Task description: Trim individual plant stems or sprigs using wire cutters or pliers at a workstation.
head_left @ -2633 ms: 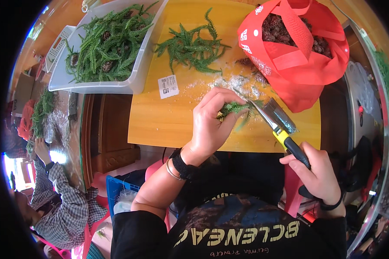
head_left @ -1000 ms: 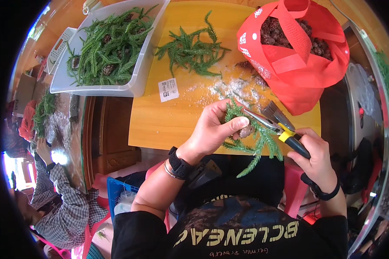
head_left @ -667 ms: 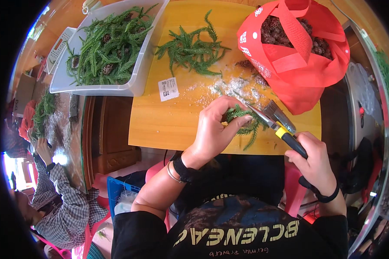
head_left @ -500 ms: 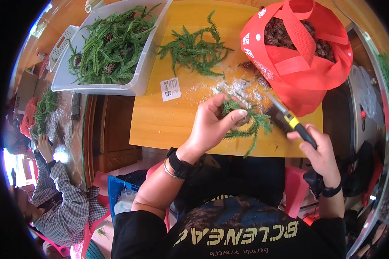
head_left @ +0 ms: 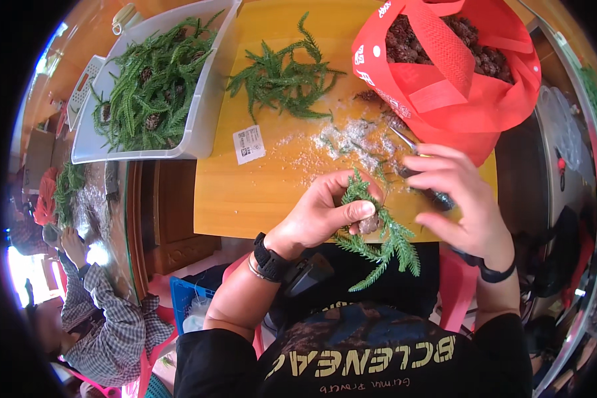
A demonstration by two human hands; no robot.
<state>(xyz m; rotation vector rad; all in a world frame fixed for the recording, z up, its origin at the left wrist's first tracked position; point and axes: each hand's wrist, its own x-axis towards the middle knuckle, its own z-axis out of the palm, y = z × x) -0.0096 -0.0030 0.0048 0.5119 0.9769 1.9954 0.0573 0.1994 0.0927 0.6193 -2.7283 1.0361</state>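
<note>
My left hand [head_left: 325, 212] holds a green conifer sprig [head_left: 383, 239] with a small brown cone at its base, just over the near edge of the yellow board [head_left: 259, 192]. My right hand [head_left: 461, 199] lies to the right of it, fingers curled over a pair of pruning shears [head_left: 421, 176] whose metal tips point up and left; the handle is mostly hidden under the palm. White shavings and bits of green [head_left: 345, 142] are scattered on the board beyond both hands.
A pile of green sprigs [head_left: 282, 76] lies at the board's far side. A white tray [head_left: 205, 126] of sprigs and cones stands far left. A red bag [head_left: 444, 93] of brown cones stands far right. Another person [head_left: 106, 325] sits lower left.
My right hand has come in over the shears and closer to my left hand. The left hand has turned the sprig so its tip hangs over the board's near edge.
</note>
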